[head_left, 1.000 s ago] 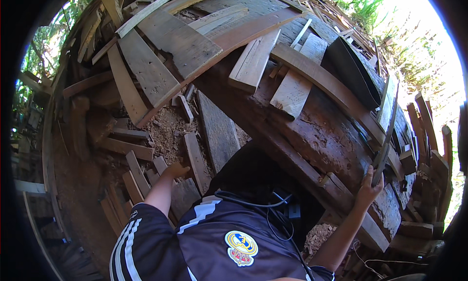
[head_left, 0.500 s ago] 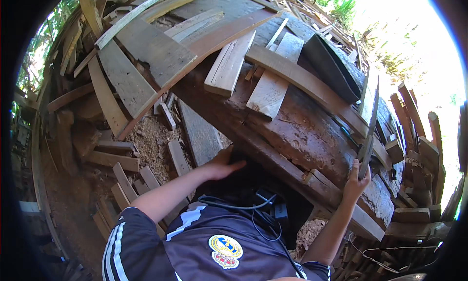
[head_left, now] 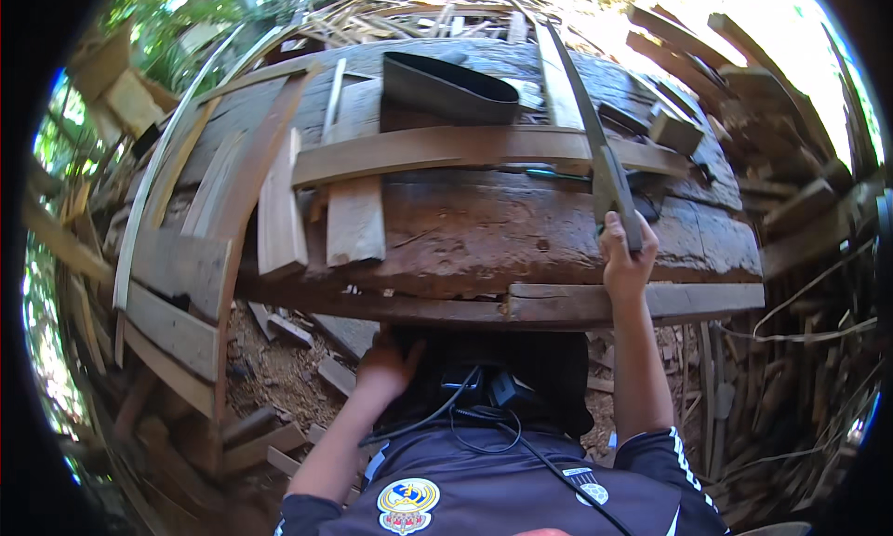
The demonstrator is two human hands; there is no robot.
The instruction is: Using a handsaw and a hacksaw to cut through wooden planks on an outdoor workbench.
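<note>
My right hand [head_left: 628, 252] is closed on the near end of a handsaw [head_left: 588, 118]. Its long grey blade narrows away from me and slants up over the rough wooden bench [head_left: 446, 229]. Below the bench's front edge, at my dark-clad lap, my left hand [head_left: 389, 364] holds nothing that I can see. Its thumb stands apart and the other fingers are partly hidden. Across the bench lies a long brown wooden strip [head_left: 437, 152], over a pale board [head_left: 355, 220]. Behind the strip rests a dark curved sheet [head_left: 446, 90], bent into a loop.
Planks [head_left: 177, 327] jut off the bench on the left. A short wood block [head_left: 676, 132] sits at its right end. Stacked timber [head_left: 781, 118] rises at the far right. Wood shavings [head_left: 270, 355] and offcuts cover the ground. Cables [head_left: 465, 415] hang across my front.
My view has swung to the right, so the bench now lies level across it. The right hand still grips the handsaw. My left hand is now lower, by my lap.
</note>
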